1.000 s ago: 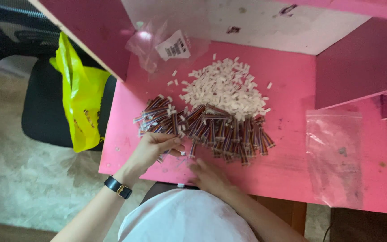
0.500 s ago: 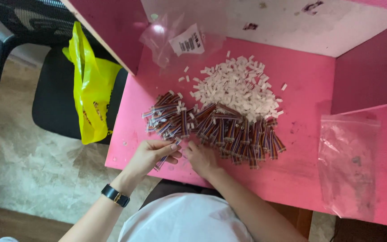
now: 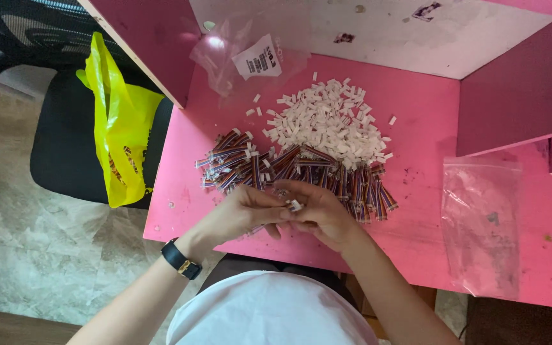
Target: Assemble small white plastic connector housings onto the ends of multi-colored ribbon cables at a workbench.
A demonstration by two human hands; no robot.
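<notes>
Hands: small white plastic connector (image 3: pixel 295 205) is pinched between left hand (image 3: pixel 245 213) and right hand (image 3: pixel 322 214).
Packages: clear white-labelled bag (image 3: pixel 250 57) lies at desk's back; yellow bag (image 3: pixel 120 124) hangs left.

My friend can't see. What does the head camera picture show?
Two hands, left hand and right hand, meet over a pink table, pinching a small white connector. Behind them lie striped wire bundles and a pile of white connectors; a yellow bag hangs left.
</notes>
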